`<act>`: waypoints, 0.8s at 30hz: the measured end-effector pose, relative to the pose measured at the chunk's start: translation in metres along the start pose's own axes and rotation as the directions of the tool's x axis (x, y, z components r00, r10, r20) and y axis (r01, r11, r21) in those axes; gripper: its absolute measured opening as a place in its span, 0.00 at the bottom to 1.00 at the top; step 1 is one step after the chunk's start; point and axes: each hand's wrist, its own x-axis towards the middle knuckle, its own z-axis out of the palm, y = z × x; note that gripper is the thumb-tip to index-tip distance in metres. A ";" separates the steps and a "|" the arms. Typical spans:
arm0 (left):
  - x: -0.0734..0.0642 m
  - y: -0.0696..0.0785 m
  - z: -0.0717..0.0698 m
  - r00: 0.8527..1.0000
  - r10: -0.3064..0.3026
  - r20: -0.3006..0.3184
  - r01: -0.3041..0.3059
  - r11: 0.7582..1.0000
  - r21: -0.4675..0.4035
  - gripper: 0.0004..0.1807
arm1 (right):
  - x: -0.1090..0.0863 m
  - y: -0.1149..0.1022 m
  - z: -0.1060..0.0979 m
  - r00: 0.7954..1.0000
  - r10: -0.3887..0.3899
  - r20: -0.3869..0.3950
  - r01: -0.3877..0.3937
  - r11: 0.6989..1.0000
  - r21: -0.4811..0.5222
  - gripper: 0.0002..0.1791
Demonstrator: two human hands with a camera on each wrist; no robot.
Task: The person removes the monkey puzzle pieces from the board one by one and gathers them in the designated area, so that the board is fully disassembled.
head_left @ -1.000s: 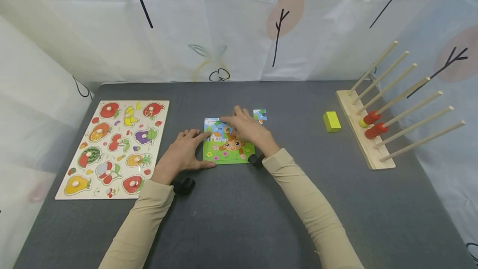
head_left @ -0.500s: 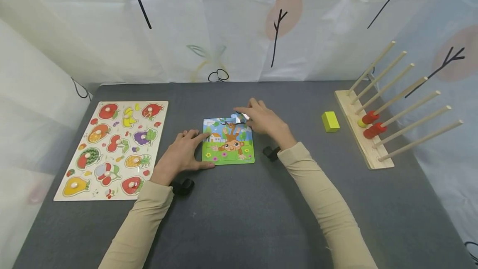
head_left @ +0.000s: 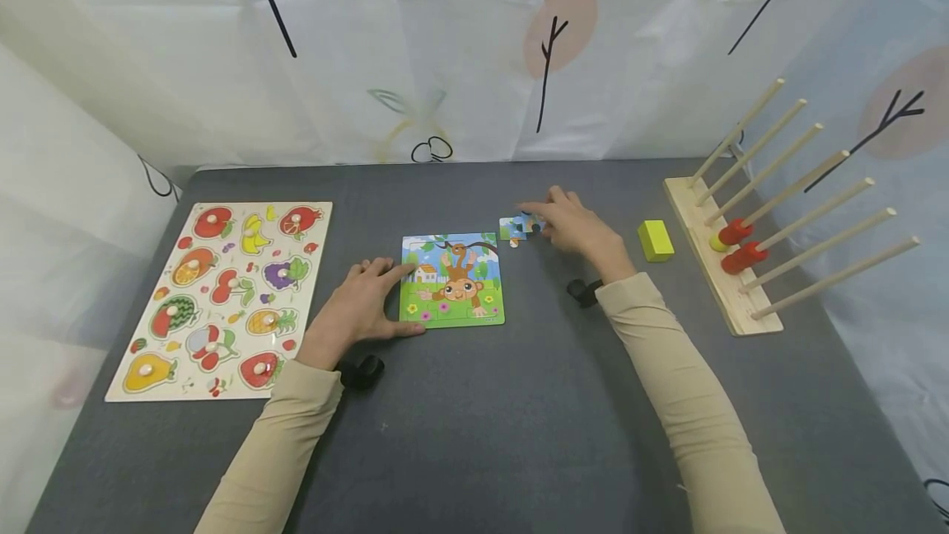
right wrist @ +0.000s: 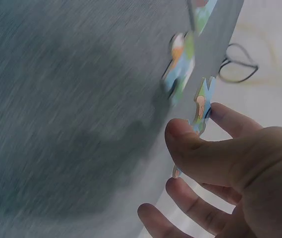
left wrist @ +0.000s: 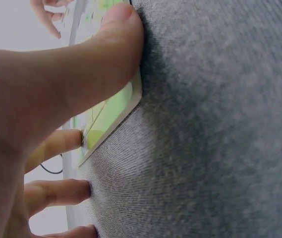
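Puzzle (head_left: 454,282) lay on the table (head_left: 460,427), left hand (head_left: 359,304) spread at its 9 o'clock, touching it. Right hand (head_left: 572,227) pinched a piece (right wrist: 200,105) at puzzle's 2 o'clock, beside a loose tile (head_left: 511,228).

At the middle of the worktop (head_left: 474,427), the picture puzzle (head_left: 454,283) is placed, with the fruit board (head_left: 236,258) set well to its left. The puzzle's left side is touched by the left hand (head_left: 363,303). Behind the puzzle's right corner, a loose piece (head_left: 511,228) is laid; just right of it, another piece (right wrist: 200,106) is held by the right hand (head_left: 574,225). Farther right, the block (head_left: 656,241) is positioned before the peg stand (head_left: 734,295) is reached, where beads (head_left: 745,258) are threaded on two neighbouring pegs. The worktop is backed by a cloth (head_left: 474,48).
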 end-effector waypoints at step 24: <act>0.000 0.001 0.001 1.000 -0.003 -0.012 0.003 1.000 0.004 0.55 | 0.000 0.026 0.007 0.998 0.052 0.047 -0.054 0.998 0.031 0.33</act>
